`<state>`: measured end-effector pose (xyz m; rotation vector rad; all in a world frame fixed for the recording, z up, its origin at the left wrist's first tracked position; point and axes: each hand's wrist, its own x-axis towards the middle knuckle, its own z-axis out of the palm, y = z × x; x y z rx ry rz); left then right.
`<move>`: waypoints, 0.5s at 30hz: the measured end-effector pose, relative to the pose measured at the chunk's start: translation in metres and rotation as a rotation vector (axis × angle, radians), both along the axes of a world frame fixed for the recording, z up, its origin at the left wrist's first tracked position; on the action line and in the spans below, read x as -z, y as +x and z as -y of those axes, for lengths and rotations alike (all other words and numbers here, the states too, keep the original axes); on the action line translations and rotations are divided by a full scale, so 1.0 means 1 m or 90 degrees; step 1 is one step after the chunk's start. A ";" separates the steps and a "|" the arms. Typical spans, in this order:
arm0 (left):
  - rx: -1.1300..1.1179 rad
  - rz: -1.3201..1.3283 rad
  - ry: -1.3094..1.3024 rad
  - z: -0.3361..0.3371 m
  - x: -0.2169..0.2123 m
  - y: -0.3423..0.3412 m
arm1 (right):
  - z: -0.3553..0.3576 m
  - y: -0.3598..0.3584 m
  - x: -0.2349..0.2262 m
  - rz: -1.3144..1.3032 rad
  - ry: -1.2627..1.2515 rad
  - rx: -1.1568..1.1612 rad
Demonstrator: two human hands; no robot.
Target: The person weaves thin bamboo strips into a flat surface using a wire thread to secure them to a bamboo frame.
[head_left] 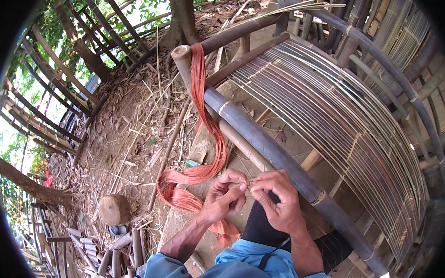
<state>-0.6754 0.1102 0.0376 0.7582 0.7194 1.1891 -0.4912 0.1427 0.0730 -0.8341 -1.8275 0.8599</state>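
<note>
My left hand (227, 195) and my right hand (278, 198) meet in front of my lap, each closed in a pinch. Between the fingertips there seems to be something thin, too small to make out. A long bundle of orange-red strands (216, 143) hangs over the end of a bamboo post, winds down past my left hand and passes behind my left forearm. Just beyond my right hand runs a thick dark bamboo pole (267, 141), the front rail of a slatted bamboo bench.
The bench's slatted seat (333, 109) spreads to the right. A cut log (114, 210) stands on the leaf-strewn ground at left, near a pile of bamboo pieces (113, 258). A bamboo fence (50, 92) and a tree trunk (182, 15) stand farther off.
</note>
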 end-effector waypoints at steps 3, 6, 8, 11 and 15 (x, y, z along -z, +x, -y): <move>-0.043 -0.127 0.106 0.005 -0.009 0.006 | 0.002 -0.004 0.014 -0.115 -0.164 0.059; -0.055 -0.201 0.165 0.008 -0.009 0.009 | 0.005 -0.011 0.008 -0.177 -0.228 0.084; -0.077 -0.236 0.172 0.009 -0.009 0.010 | 0.007 -0.011 0.006 -0.223 -0.262 0.104; -0.105 -0.289 0.169 0.013 -0.009 0.011 | 0.007 -0.005 0.013 -0.072 -0.180 0.063; -0.135 -0.415 0.207 0.013 -0.013 0.013 | 0.006 0.000 0.008 0.064 -0.042 0.028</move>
